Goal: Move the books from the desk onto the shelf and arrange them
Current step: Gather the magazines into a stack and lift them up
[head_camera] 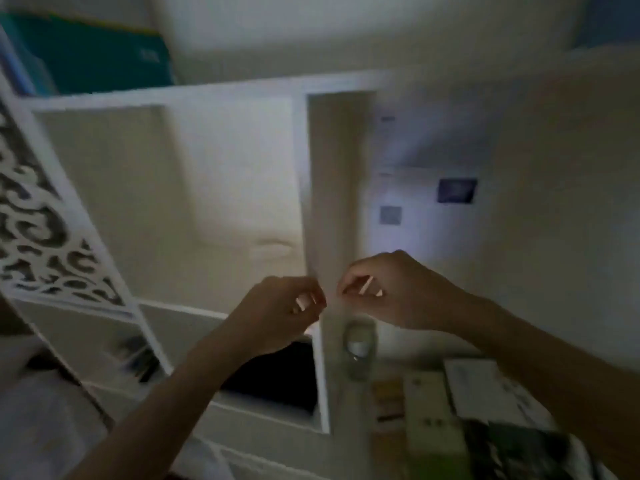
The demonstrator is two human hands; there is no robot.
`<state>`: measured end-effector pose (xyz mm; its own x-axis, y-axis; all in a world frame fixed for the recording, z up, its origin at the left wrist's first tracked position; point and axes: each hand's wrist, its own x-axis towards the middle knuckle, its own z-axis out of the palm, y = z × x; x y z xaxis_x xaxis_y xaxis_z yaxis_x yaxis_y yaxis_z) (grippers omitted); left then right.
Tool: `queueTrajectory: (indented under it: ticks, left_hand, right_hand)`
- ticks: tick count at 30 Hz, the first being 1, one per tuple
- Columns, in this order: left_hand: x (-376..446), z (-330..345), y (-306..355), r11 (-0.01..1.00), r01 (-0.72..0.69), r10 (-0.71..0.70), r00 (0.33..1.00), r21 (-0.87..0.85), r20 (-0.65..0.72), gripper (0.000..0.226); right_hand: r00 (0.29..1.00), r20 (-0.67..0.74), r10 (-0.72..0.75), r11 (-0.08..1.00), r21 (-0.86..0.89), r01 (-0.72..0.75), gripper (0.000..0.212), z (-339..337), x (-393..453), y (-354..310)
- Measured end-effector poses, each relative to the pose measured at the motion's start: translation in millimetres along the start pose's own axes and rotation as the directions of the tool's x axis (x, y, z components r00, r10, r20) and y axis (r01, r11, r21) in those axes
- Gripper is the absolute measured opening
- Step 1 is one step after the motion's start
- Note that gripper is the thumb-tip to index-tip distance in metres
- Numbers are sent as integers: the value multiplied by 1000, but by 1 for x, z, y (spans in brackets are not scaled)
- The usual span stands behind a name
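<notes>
Both bare arms reach up and forward from the bottom of the view, forearms angled toward each other. The left hand (284, 308) and the right hand (388, 289) are raised side by side, close together but apart. The fingers of each curl loosely inward, knuckles up, and neither grip closes around anything. Motion blur hides the fingertips' exact positions.
</notes>
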<state>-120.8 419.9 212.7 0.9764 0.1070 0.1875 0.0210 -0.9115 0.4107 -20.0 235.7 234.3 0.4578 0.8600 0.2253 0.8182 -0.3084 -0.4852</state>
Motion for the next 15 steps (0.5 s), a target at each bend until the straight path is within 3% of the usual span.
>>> queueTrajectory:
  ticks: [3, 5, 8, 10, 12, 15]
  left_hand:
    - [11, 113, 56, 969, -116, 174, 946, -217, 272, 16]
    - [15, 183, 99, 941, -110, 246, 871, -319, 426, 25]
    - [22, 286, 158, 950, -126, 265, 810, -286, 523, 54]
    - [25, 347, 189, 977, -96, 190, 794, -189, 578, 71]
    - [26, 394, 207, 999, 30, -2, 746, -31, 666, 84]
    - [28, 432, 208, 988, 97, -157, 650, 123, 744, 87]
  right_hand:
    - [927, -35, 372, 925, -69, -374, 15, 7, -132, 100]
    - [795, -56, 605, 788, -103, -607, 22, 11, -228, 151]
    - [536, -73, 841, 521, -160, -839, 40, 27, -361, 200]
    - [381, -80, 921, 357, -217, -908, 55, 45, -423, 217]
    - [283, -36, 959, 268, -223, -937, 65, 67, -457, 228]
    - [275, 12, 961, 273, -183, -945, 75, 95, -464, 242]
